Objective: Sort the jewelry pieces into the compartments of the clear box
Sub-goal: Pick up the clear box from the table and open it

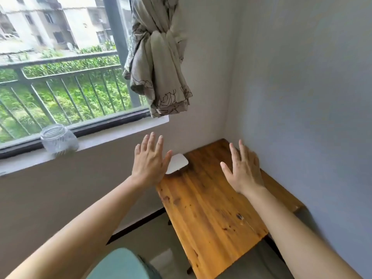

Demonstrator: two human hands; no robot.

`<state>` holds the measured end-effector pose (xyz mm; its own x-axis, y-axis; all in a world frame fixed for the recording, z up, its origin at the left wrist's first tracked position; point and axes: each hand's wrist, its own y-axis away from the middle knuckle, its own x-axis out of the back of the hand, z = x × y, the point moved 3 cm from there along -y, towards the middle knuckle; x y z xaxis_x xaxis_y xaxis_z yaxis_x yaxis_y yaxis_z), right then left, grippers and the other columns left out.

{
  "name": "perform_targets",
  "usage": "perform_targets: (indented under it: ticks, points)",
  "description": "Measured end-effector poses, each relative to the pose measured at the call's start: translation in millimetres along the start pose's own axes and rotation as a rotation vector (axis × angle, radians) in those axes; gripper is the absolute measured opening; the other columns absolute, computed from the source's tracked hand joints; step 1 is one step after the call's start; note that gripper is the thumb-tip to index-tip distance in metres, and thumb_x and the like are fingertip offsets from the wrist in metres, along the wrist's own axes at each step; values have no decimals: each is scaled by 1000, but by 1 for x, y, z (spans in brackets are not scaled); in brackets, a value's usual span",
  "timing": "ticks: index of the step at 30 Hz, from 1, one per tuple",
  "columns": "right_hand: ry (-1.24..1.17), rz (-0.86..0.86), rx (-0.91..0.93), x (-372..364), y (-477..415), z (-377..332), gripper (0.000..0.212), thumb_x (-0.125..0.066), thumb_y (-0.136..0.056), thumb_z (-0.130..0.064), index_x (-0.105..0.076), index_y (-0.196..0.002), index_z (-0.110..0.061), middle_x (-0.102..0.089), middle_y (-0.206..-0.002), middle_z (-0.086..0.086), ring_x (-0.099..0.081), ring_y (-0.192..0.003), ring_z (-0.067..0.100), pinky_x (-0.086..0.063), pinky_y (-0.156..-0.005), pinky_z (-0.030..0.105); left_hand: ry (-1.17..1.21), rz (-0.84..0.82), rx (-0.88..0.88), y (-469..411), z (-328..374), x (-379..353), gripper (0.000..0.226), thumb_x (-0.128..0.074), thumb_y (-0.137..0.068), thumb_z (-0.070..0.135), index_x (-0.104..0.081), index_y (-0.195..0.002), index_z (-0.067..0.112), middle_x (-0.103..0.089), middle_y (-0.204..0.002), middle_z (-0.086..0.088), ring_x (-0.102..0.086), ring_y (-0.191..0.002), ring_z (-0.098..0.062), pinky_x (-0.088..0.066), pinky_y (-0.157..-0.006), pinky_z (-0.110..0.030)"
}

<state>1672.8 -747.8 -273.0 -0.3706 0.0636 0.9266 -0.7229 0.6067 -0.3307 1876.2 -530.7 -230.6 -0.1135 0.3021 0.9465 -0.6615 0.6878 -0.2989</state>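
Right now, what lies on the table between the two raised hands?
In the head view, only bare wooden table shows between the left hand and right hand. A white flat object sits beside the left hand's thumb.

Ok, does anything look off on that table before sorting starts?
Yes: no jewelry or clear box in view. The wooden table holds only a white pad-like item overhanging its far-left corner. Left hand and right hand hover open, empty.

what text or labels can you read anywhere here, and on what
None can be read.
White flat object on the wooden table: blank on the side shown.
Glass jar on the windowsill: ribbed pattern only, no label.
Curtain: a line-drawn flower print, no words.
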Motion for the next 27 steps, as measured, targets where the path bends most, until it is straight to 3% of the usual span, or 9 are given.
perform_targets:
  ticks: [11, 21, 27]
  points:
    - [-36, -248, -44, -98, -57, 7, 76, -34, -101, -55, -5, -160, -17, 1, -167, 18, -15, -152, 34, -22, -119, 46, -27, -247, 160, -27, -30, -100, 70, -18, -99, 60, -17, -156, 19, -10, -165, -15, -7, -152, -32, -17, -119, -52]
    - [-120, -298, -173, -148, -95, 27, 76, -37, -101, -56, -7, -160, -19, -3, -168, 14, -14, -153, 31, -22, -119, 46, 100, -327, 215, -108, -48, -170, 69, -21, -100, 59, -19, -156, 18, -12, -165, -13, -9, -152, -30, -20, -119, -48]
    - [-164, -377, -308, -250, -111, 41, 71, -41, -101, -50, -16, -159, -18, -12, -167, 14, -24, -149, 33, -33, -115, 47, 239, -401, 278, -150, -52, -298, 66, -26, -101, 54, -24, -155, 16, -16, -165, -13, -13, -151, -31, -17, -122, -50]
